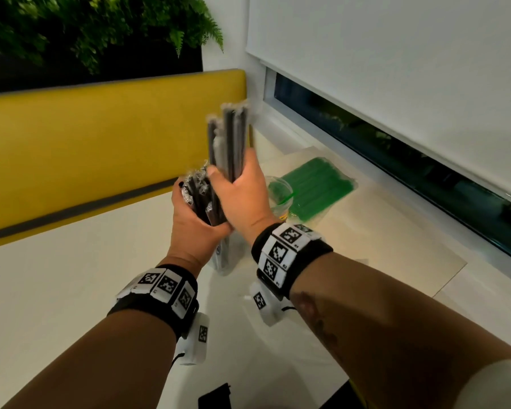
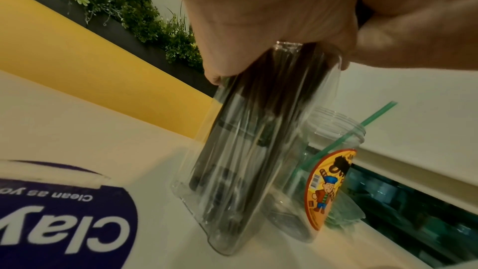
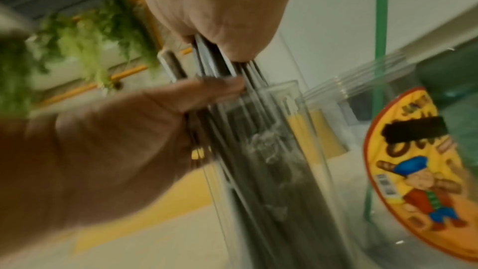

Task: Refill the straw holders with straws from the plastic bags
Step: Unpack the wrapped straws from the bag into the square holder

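Stuffing black straws (image 1: 229, 149) into the clear holder (image 2: 232, 171)

Right hand (image 1: 242, 196) wrapped round a raised bunch, left hand (image 1: 196, 218) clutching the packed ones at the holder's mouth, probably steadying them; green-straw jar (image 2: 333, 171) just beside the holder.

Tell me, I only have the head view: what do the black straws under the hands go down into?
Observer: A tall clear holder standing on the table; the left hand grips the straws at its mouth.
Operator: Is the other jar filled?
Observer: The labelled jar beside it holds one green straw, leaning.
Operator: What is the right hand doing?
Observer: The right hand grips a bunch of black straws whose lower ends sit in the holder.
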